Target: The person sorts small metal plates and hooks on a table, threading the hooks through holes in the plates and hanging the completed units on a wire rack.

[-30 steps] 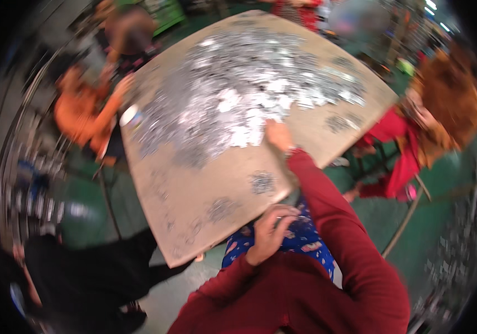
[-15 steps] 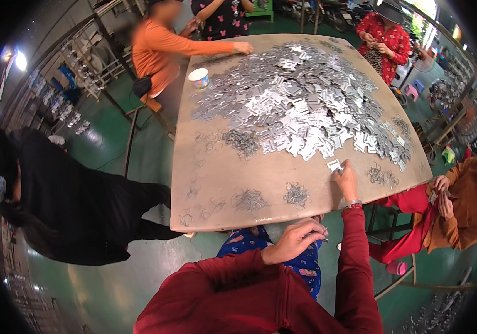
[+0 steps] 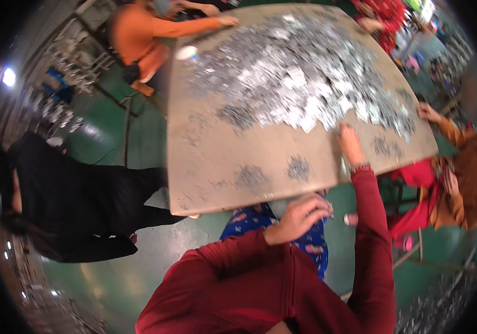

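Observation:
A broad heap of flat silver metal plates (image 3: 300, 83) covers the middle and far side of the brown-topped table (image 3: 222, 150). My right hand (image 3: 351, 143) reaches over the table, its fingertips at the near edge of the heap. Motion blurs those fingers, so whether a plate is in them does not show. In front of my body, off the table's near edge, my left hand (image 3: 300, 218) is closed, with a small metallic bit at its fingertips, too blurred to name. Small piles of thin wire pieces (image 3: 298, 167) lie on the near part of the tabletop.
A white cup (image 3: 187, 53) stands at the table's far left. A person in orange (image 3: 155, 33) reaches over the far left corner. A person in black (image 3: 77, 195) is at the left, and another in brown (image 3: 469, 183) sits at the right with a hand at the table's edge.
My right hand has moved forward to the heap; the plate seen at its fingers no longer shows clearly. My left hand has risen slightly. The person in brown now reaches to the table.

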`<state>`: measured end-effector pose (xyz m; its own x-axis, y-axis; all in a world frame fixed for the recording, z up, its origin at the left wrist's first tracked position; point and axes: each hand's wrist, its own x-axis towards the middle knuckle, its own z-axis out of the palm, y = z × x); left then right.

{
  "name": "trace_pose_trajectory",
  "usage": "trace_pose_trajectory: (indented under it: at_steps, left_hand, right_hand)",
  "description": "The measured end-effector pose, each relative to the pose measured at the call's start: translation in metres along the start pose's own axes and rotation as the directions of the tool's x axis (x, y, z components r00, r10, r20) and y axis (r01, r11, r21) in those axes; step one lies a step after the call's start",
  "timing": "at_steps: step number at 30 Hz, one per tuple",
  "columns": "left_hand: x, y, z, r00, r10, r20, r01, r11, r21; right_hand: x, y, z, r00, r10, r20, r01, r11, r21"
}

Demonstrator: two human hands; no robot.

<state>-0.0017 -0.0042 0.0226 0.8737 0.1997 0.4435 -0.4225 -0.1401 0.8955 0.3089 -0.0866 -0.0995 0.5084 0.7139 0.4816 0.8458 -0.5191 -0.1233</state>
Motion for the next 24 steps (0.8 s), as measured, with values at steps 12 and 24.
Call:
trace_pose_trajectory:
  at_steps: [12,24]
  left_hand:
    - [-0.003,-0.010,0.006,0.999,-0.038,0.008,0.038,0.998,-0.048]
    - [-0.005,-0.007,0.007,0.995,0.104,0.009,-0.104,0.995,-0.010]
  right_hand:
    - [-0.017,-0.002,-0.065,0.881,0.365,0.300,-0.462,0.797,0.388]
    - [-0.051,-0.050,-0.109,0.902,0.400,0.164,-0.403,0.915,-0.016]
